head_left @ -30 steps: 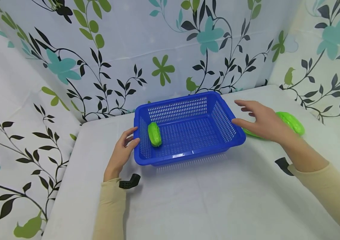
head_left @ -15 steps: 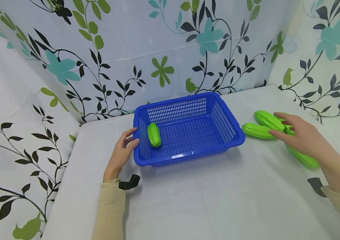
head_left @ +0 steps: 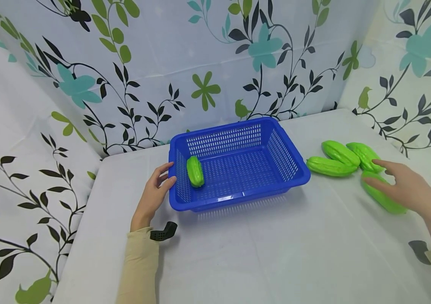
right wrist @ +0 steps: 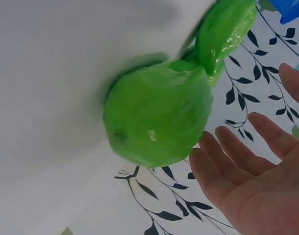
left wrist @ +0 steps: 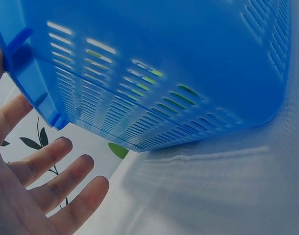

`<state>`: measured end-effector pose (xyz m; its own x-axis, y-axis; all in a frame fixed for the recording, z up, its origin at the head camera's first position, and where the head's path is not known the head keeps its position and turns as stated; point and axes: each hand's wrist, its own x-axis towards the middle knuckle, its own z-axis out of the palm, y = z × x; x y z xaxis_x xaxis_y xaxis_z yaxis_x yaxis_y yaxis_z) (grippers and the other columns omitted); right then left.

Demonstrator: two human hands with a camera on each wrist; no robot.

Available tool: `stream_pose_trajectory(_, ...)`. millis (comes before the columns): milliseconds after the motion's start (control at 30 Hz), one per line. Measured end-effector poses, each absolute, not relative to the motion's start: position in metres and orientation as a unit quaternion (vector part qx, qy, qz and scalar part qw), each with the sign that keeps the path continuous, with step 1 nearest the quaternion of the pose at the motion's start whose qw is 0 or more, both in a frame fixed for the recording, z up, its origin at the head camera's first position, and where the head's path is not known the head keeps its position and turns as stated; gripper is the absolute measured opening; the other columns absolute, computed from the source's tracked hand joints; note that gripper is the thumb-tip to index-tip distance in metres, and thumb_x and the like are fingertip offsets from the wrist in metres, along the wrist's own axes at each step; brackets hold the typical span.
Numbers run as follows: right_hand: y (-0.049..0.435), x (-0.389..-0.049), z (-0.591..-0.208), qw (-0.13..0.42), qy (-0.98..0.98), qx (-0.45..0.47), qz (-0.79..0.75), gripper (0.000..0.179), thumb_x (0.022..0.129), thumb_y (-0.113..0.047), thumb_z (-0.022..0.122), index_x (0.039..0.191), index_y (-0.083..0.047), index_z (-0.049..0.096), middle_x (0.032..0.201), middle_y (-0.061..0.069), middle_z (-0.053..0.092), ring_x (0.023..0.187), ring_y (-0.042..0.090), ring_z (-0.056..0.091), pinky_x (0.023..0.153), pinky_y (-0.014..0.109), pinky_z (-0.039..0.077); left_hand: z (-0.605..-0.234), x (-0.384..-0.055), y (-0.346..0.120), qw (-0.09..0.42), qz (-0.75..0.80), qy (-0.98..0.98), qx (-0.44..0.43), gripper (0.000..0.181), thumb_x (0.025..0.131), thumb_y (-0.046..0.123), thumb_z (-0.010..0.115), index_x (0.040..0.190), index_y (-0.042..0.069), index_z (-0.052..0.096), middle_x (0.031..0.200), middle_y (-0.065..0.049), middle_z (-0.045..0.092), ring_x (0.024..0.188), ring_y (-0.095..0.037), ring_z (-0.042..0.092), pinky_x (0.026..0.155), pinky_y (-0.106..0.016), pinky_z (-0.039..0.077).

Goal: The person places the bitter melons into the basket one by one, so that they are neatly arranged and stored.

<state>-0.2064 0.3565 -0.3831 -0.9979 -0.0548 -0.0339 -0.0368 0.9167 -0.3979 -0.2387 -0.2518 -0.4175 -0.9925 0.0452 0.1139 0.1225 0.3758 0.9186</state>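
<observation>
My left hand [head_left: 152, 194] touches the left rim of a blue plastic basket [head_left: 238, 195] with its fingertips and thumb. In the left wrist view, its other fingers [left wrist: 56, 188] are spread straight beside the slotted wall. Inside the basket, near that side, lies one bright green ridged gourd [head_left: 195, 172]. On the right, my right hand [head_left: 409, 188] is held with fingers apart over the nearest of several similar gourds, a glossy green gourd [head_left: 386, 202]. The right wrist view shows this gourd's blunt end [right wrist: 154, 117] beside the fingertips, with no finger curled round it.
Three more green gourds lie bunched right of the basket: a front one [head_left: 327, 167], a back one [head_left: 340, 151] and a right one [head_left: 365, 155]. A white cloth [head_left: 238, 257] covers the table. Curtains [head_left: 154, 50] with leaf prints stand behind and at both sides.
My right hand has moved right and toward me, from beside the basket's right rim to the nearest gourd, uncovering the other gourds. The left hand and basket have stayed in place.
</observation>
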Motion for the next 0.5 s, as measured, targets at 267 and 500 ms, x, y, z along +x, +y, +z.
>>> stream_pose_trajectory(267,0.372,-0.206,-0.395,0.047,0.981,0.0,-0.19,0.079,0.098,-0.05,0.051,0.143,0.011,0.029,0.131,0.046,0.031,0.113,0.063,0.035,0.086,0.076,0.034,-0.418,-0.239,-0.252,0.035,-0.556,-0.829,-0.049,0.057,0.097,0.04,0.058,0.149,0.023,0.04,0.155,-0.007,0.033,0.141,-0.035,0.03,0.111,-0.062,0.026)
stream_pose_trajectory(500,0.38,-0.207,-0.4,0.094,0.979,0.006,-0.179,0.082,0.098,-0.054,0.048,0.143,0.011,0.028,0.131,0.047,0.03,0.113,0.065,0.033,0.085,0.076,0.036,-0.407,-0.233,-0.247,0.021,-0.558,-0.828,-0.046,0.057,0.099,0.036,0.057,0.15,0.02,0.038,0.156,-0.008,0.03,0.142,-0.036,0.028,0.112,-0.061,0.024)
